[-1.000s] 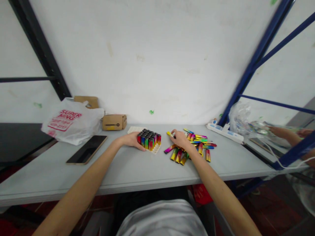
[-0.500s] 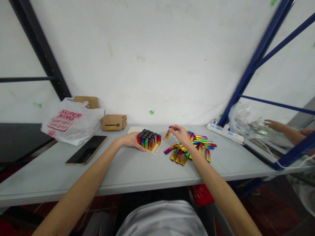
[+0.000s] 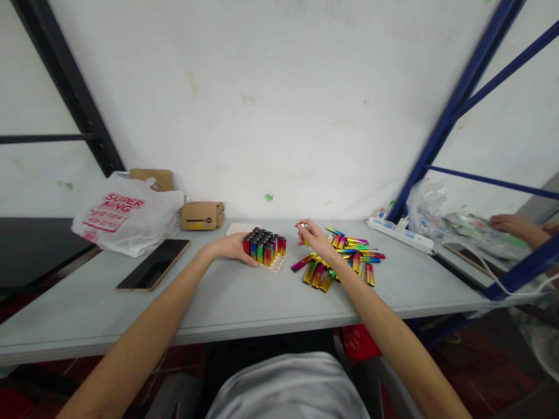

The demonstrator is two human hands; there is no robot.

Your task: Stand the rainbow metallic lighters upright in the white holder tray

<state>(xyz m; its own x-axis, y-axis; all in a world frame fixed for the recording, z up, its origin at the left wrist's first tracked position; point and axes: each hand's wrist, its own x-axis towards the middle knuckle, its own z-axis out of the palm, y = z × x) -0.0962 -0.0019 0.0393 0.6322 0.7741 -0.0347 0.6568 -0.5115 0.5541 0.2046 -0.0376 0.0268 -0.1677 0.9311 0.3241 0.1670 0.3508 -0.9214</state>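
My left hand [image 3: 236,247] curls around the left side of a block of upright lighters [image 3: 264,247], thumb along the front and fingers behind. These metallic rainbow lighters with black tops stand in a pale tray with holes [image 3: 276,266], whose front right holes show bare. To the right of the block, my right hand [image 3: 312,237] is raised a little above the table, its fingers closed round a single gold lighter [image 3: 306,241] that is mostly hidden by them. Below and beside this hand lies a loose pile of shiny multicoloured lighters [image 3: 318,276], pointing in different directions.
Behind the block lies another pale tray [image 3: 243,227]. A phone [image 3: 155,265], a white plastic bag [image 3: 126,215] and a small cardboard box [image 3: 202,216] are on the left. A power strip [image 3: 400,234] runs beside the blue frame at right; beyond it, a person's hand [image 3: 509,224] is near plastic bags.
My right hand has drawn its fingers in around the lighter, which hung lower and showed more before. My left hand stays on the block. The other person's hand has shifted right.
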